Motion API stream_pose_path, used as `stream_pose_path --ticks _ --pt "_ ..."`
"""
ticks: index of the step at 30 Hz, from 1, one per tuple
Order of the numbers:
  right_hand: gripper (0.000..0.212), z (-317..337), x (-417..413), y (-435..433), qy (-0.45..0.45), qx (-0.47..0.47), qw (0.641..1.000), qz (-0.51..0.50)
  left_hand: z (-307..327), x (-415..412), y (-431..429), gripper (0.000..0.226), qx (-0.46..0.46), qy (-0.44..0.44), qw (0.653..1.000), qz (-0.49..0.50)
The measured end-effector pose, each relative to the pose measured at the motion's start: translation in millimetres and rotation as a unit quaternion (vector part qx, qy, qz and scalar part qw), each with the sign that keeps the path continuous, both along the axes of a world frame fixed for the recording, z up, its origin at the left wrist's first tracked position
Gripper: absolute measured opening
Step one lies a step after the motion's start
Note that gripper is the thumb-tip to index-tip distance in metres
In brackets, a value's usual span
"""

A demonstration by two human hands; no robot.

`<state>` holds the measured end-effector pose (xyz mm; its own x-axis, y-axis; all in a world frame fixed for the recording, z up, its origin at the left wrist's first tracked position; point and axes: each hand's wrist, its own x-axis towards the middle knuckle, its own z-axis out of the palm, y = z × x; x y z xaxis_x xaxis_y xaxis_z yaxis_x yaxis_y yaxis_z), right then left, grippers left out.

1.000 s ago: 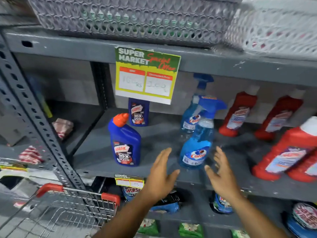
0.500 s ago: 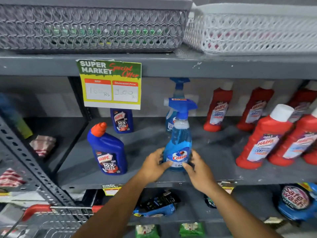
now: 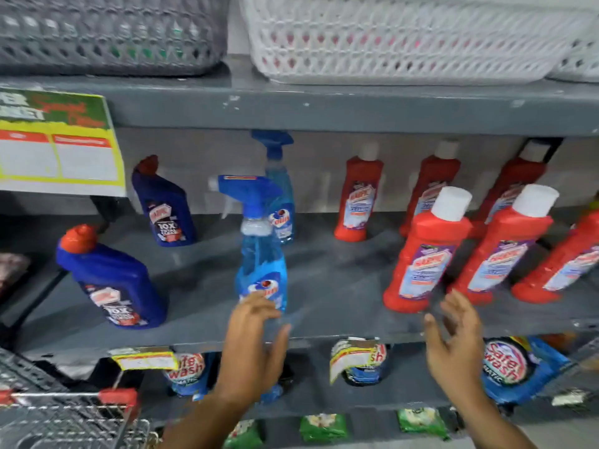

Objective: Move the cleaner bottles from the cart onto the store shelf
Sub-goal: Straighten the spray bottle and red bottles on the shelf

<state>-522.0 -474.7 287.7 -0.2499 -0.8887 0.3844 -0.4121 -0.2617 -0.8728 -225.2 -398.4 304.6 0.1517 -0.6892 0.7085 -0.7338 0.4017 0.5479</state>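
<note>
Grey shelf (image 3: 324, 286) carries spray bottle (image 3: 261, 270) upright. Left hand (image 3: 252, 348) spread, fingertips at bottle base; right hand (image 3: 457, 345) spread, empty, at 3 o'clock.

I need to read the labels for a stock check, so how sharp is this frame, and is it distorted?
Head view: motion blur smears everything; the offer sign is unreadable, and both the left hand and right hand are streaked. Brand names on the front spray bottle and red bottles are barely legible. Wide-angle distortion bows the shelf edge.
</note>
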Motion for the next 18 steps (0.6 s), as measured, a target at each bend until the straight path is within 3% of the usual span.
stream_pose_path --ticks 3,6,9,14,18 --pt "0.063 5.4 -31.2 -35.3 0.068 0.058 0.992 0.093 6.5 -74.6 -41.2 0.046 0.124 0.024 0.986 -0.106" --pt "0.066 11.1 -39.6 -64.6 0.107 0.115 0.970 0.187 16.4 -131.1 -93.3 0.074 0.284 0.152 0.930 -0.179" --pt "0.063 11.3 -41.0 -71.9 0.126 0.114 0.965 0.199 15.5 -158.8 -119.1 0.060 0.297 0.169 0.911 -0.232" --pt "0.054 8.6 -18.3 -64.9 0.113 0.092 0.962 0.232 10.0 -135.1 -114.0 0.058 0.276 0.175 0.936 -0.127" --pt "0.054 4.6 2.5 -61.6 0.109 0.095 0.958 0.247 6.0 -109.9 -110.1 0.046 0.292 0.176 0.932 -0.123"
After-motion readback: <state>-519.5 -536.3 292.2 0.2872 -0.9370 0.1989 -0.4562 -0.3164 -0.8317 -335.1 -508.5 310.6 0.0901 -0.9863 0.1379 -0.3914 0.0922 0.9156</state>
